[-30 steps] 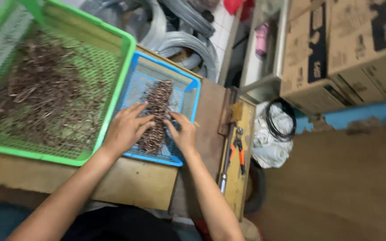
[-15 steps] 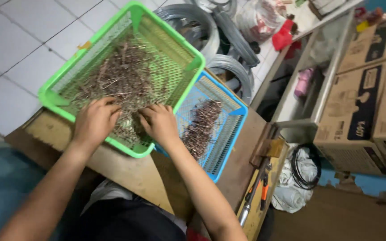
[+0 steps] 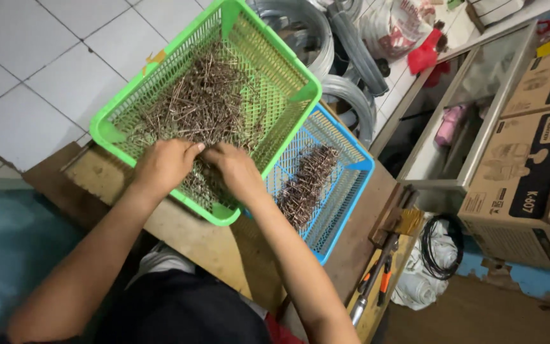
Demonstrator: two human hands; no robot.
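Both hands work inside the green basket (image 3: 114,130), a mesh plastic tray that sits on the wooden tabletop (image 3: 179,232) and overhangs its far edge above the white floor tiles (image 3: 27,70). The left hand (image 3: 163,165) lies knuckles up at the near side of the basket, its fingers curled down into the loose heap of brown metal pins (image 3: 205,102); whether it has closed on any of them cannot be told, because the fingertips are buried in the pile. The right hand (image 3: 237,169) sits just beside it, the two nearly touching at the thumbs, and its fingers are likewise bent down among the pins, so its grip cannot be told either. The pins spread over most of the green basket's floor, thickest towards the middle and the far side.

Just to the right, touching the green basket, stands a blue basket (image 3: 351,191) of the same mesh kind, with a smaller, tidier row of pins (image 3: 310,185) lying along its middle. At the right end of the tabletop lie pliers with orange handles (image 3: 383,280). Beyond it are coiled grey hoses (image 3: 326,38), a coil of black cable (image 3: 440,245) on white cloth, and stacked cardboard boxes (image 3: 529,159).
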